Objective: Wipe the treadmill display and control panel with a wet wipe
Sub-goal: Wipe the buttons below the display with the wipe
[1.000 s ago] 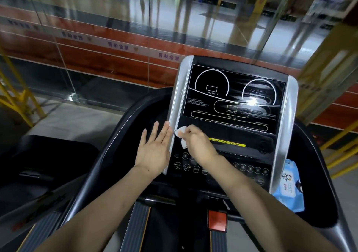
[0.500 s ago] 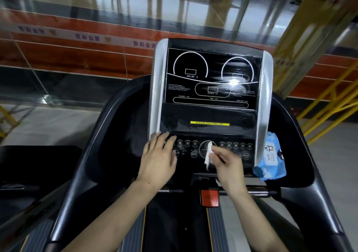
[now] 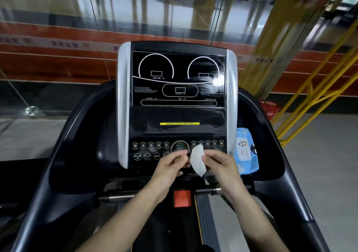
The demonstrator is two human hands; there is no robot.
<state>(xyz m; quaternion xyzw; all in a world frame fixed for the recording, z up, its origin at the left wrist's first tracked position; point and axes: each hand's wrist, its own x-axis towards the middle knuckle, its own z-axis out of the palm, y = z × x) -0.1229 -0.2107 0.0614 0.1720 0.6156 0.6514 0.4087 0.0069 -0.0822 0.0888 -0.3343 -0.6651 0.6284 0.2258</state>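
Nearest to the person, two bare forearms are reaching forward over the treadmill, crossing above an orange-red tab and a horizontal metal bar. The right hand is pinching a white wet wipe between thumb and curled fingers, so the wipe is hanging folded and curved in front of the lower control panel. The left hand is sitting just beside it, its fingers loosely curled toward the wipe's left edge; whether they are actually touching or gripping the wipe I cannot tell, since the fingertips are blurring into the dark panel behind.

Both hands are covering the middle and lower right of the button rows, hiding several keys; the round centre button is showing just above the knuckles. To the right, past the silver side rail, a blue pack of wipes is lying in the side tray of the console.

Above the buttons, a yellow label strip is running across the black panel. Higher still, the glossy display is catching a bright glare at its right side. Beyond the machine, a glass wall is reflecting the hall, and yellow railings are standing off to the right.
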